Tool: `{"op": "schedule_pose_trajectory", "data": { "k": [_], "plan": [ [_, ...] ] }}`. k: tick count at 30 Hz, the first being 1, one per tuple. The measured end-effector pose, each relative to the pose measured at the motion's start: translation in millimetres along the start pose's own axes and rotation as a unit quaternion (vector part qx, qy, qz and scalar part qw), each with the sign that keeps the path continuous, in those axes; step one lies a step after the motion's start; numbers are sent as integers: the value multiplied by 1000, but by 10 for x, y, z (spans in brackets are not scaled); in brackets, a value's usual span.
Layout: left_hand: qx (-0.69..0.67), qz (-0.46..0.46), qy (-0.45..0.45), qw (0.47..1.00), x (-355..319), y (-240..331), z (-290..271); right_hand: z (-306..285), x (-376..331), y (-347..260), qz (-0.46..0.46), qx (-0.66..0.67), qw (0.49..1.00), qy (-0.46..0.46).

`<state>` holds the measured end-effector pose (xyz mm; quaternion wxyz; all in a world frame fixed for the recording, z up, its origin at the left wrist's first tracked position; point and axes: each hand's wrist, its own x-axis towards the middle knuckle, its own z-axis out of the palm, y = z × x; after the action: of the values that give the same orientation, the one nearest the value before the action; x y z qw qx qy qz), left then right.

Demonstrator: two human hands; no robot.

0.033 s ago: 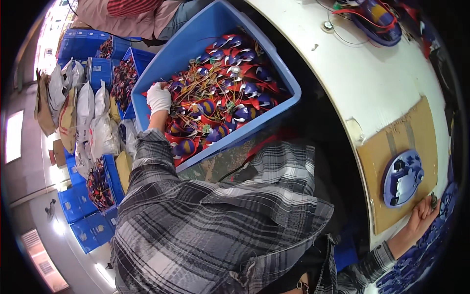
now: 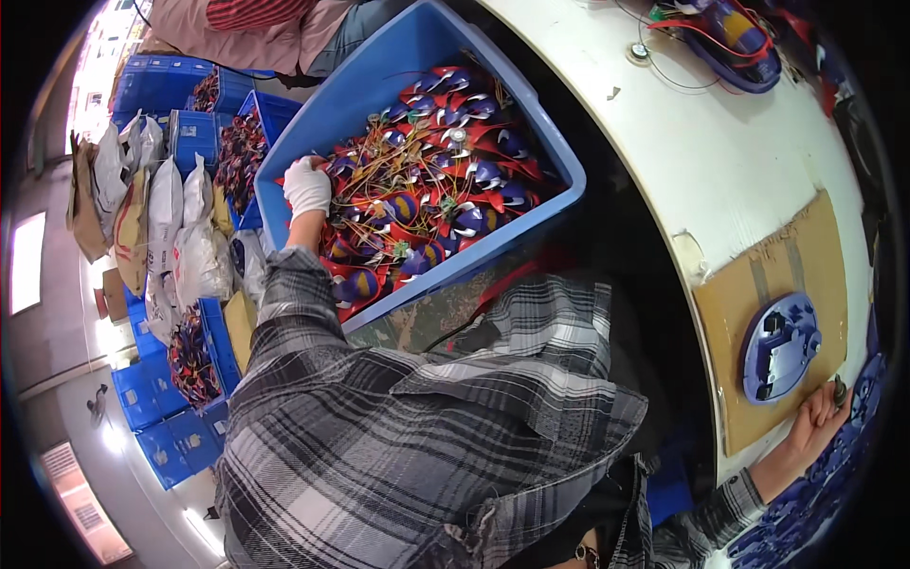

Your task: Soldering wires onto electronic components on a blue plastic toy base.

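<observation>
My left hand (image 2: 308, 188), in a white glove, reaches into a large blue bin (image 2: 542, 204). Its fingers are curled at the left side of a heap of red, blue and white plastic assemblies (image 2: 393, 209) tangled with thin wires. What they grip is hidden, though a bit of red shows by the fingertips. Bare and closed, my right hand (image 2: 817, 425) rests at the right edge of the table around a small dark knob-like object (image 2: 840, 391). Beside it a blue oval plastic shell (image 2: 781, 347) lies hollow side up on a cardboard sheet (image 2: 728, 303).
A white table (image 2: 697, 142) curves along the right, with a wired blue and red assembly (image 2: 735, 43) at its far end. Many blue shells (image 2: 806, 517) lie at the lower right. White sacks (image 2: 163, 204) and blue crates (image 2: 171, 450) stand left. Another person's leg (image 2: 346, 38) is beyond the bin.
</observation>
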<state>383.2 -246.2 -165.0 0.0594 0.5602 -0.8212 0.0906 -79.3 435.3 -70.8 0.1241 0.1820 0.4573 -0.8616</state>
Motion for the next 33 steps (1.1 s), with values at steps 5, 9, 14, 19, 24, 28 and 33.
{"op": "schedule_pose_trajectory", "data": {
  "k": [5, 9, 14, 19, 24, 28, 33],
  "plan": [
    [93, -118, -229, 962, 198, 252, -19, -80, 3, -63, 20, 30, 998, -49],
    [74, -187, -243, 949, 158, 254, -69, -209, 99, -41, 20, 24, 997, -69],
    [-160, -144, -287, 934, -4, -191, -41, -132, 70, -26, 4, 15, 1000, -18],
    [-109, -80, -339, 931, -128, -235, -331, -219, 133, -20, 35, 63, 993, -97],
    [-237, -114, -267, 927, 98, -77, -1237, -215, 204, -28, 40, 74, 990, -116],
    [-517, -56, -200, 830, 137, 257, -2338, -340, 251, -52, 43, 82, 983, -157],
    [-675, 207, -271, 654, 156, 1090, -2903, -380, 240, 8, 14, 32, 994, -106]
  ]
}}
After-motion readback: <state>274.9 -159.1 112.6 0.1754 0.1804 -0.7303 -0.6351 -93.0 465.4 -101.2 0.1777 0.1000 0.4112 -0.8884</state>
